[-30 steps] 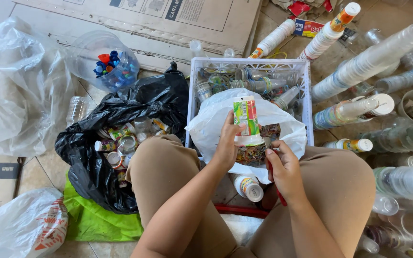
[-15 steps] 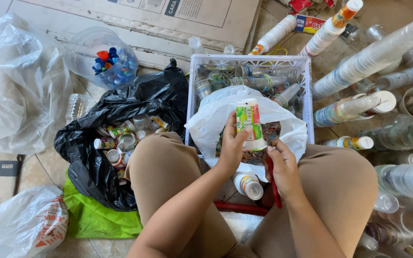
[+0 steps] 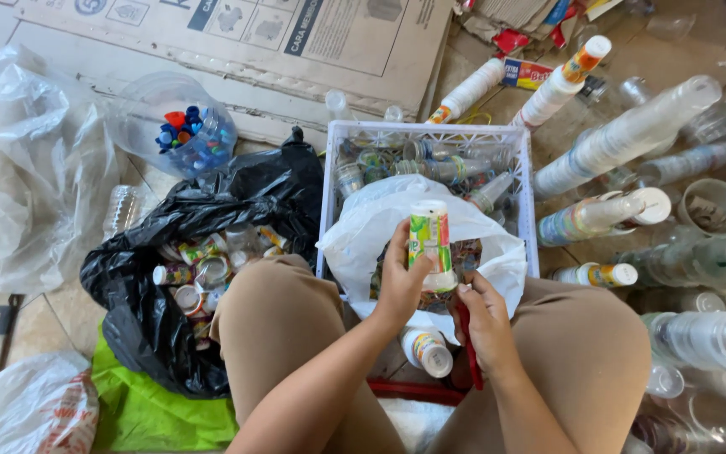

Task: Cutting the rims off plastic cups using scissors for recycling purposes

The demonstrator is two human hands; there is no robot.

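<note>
Head view, centre: left hand [image 3: 401, 282] wraps around a small bottle [image 3: 432, 244] with a green and orange label, holding it upright over the white bag [image 3: 363, 240], likely so that scraps drop in.
Head view, right of centre: right hand [image 3: 487, 324] is curled shut on a red tool [image 3: 468, 345], thumb up against the bottle's base; the blade end is hidden, so I cannot tell where it bites.
Head view, upper centre: white crate [image 3: 430, 134] sits behind the bag, packed with more small bottles, within easy reach.
Head view, left of centre: black bag [image 3: 161, 336] gapes beside the knee, full of little bottles and caps, mouth turned up for tossing.
Head view, upper left: clear tub [image 3: 180, 126] holds coloured caps, kept apart from the bottles.
Head view, right edge: stacked cups [image 3: 632, 134] lie on their sides on the floor, nested to save room.
Head view, bottom centre: another bottle [image 3: 426, 351] lies between the knees, close under the hands.
</note>
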